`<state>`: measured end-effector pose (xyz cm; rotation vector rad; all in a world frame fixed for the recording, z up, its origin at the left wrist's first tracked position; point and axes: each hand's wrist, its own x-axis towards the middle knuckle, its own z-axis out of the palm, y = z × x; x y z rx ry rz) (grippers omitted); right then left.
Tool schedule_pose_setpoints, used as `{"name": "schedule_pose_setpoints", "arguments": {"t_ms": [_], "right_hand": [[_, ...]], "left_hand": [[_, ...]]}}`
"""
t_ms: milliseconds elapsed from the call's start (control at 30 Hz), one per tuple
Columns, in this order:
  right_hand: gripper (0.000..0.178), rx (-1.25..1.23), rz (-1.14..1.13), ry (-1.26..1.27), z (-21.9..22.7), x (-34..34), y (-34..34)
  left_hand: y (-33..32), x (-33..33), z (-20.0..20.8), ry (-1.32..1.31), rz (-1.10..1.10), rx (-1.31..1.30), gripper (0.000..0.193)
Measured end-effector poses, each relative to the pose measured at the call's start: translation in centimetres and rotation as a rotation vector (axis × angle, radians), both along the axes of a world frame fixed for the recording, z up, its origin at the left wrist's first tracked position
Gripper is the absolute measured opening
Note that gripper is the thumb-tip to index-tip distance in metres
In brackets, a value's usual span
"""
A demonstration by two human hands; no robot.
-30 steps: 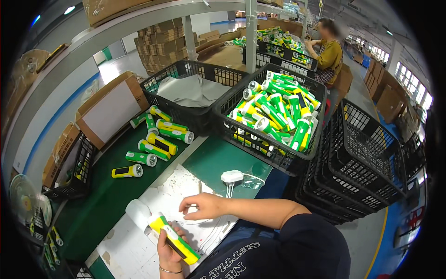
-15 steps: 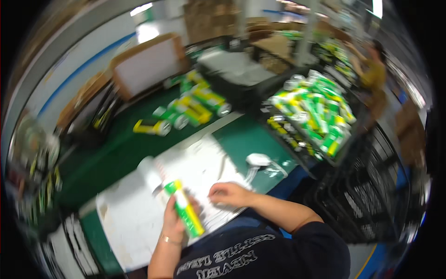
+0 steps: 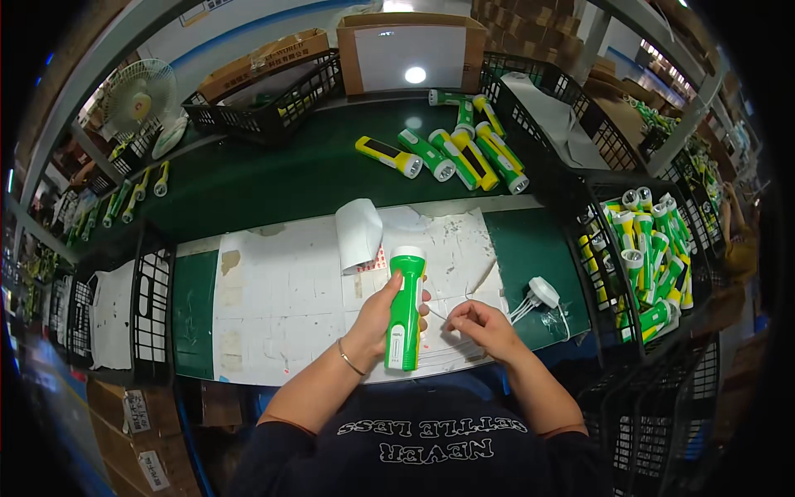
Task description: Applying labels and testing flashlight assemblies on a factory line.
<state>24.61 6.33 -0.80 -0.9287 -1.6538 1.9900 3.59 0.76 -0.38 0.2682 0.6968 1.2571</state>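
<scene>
In my left hand is a green flashlight with a white head, its lens end pointing away from me. My fingers wrap round its body, and a little yellow shows at its right edge. Just right of it, my right hand is closed in a pinch. A thin, pale, wire-like line lies between those fingertips and the flashlight; whether they grip it is unclear. Beneath both hands lies a worn white board. Beyond the flashlight, a curled white sheet partly covers a sheet of small red marks.
Several green and yellow flashlights lie on the green conveyor belt. A bright round spot shows on the white panel behind them. At right, a black crate holds many flashlights; near it sits a white corded device. Another crate stands left.
The view has swung right and steadied. The flashlight in my left hand has turned from its yellow-striped side to its green side. My right hand stays pinched beside it.
</scene>
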Motion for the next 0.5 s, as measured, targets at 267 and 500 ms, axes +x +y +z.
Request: {"name": "schedule_pose_setpoints", "arguments": {"t_ms": [267,500], "right_hand": [[0.021,-0.023,-0.009,-0.108,0.8,-0.2,-1.0],[0.019,0.811,-0.079,-0.197,3.4,-1.6,-1.2]], "left_hand": [[-0.5,0.1,0.1,-0.031,0.011,-0.022,0.035],[0.5,0.5,1.6,0.151,0.077,0.051,0.025]]}}
